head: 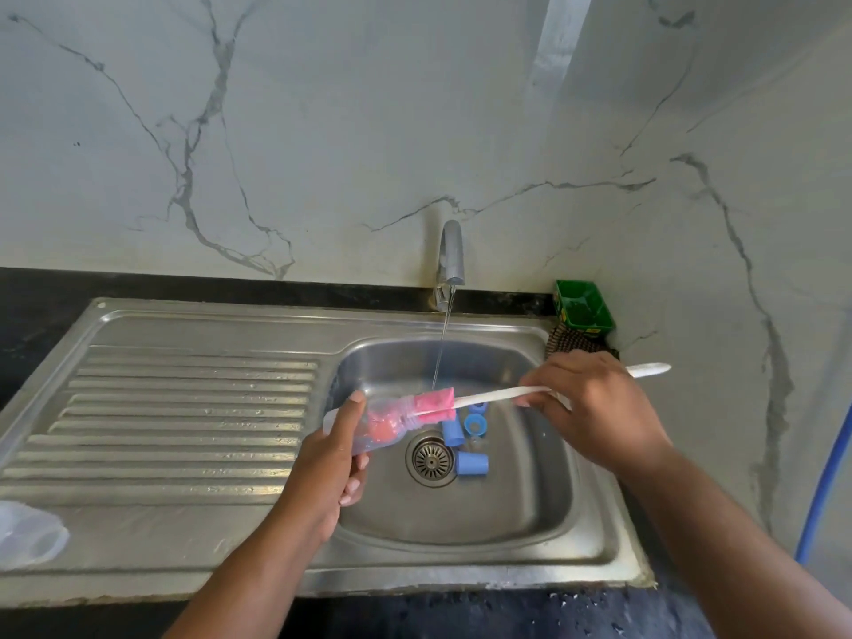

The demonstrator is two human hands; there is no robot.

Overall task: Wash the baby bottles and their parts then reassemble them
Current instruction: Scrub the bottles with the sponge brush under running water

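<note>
Hands both loaded, over the sink bowl.

Far left, on the drainboard near the front edge: clear plastic piece, cut off by the frame, type unclear.

Left hand: fingers and thumb wrapped round a clear baby bottle. Held tilted above the bowl's left side, neck pointing right and slightly up.

Bottle brush pushed into the neck. Pink sponge head half in, half out, more pink showing through the bottle wall.

Thin water stream from the faucet, landing at the sponge head.

Bowl floor below: drain strainer, blue cap lying on its side just right of it, second blue cap just above, blue ring beside that. Another blue part further back, partly hidden by the brush handle. Small clear bits among them, too blurred to name.

Right hand: fingers curled, pinching the white brush handle mid-length, handle tip sticking out past the hand to the right.

Back right corner of the counter: green tub, checked cloth in front of it. Blue hose at the right frame edge.
</note>
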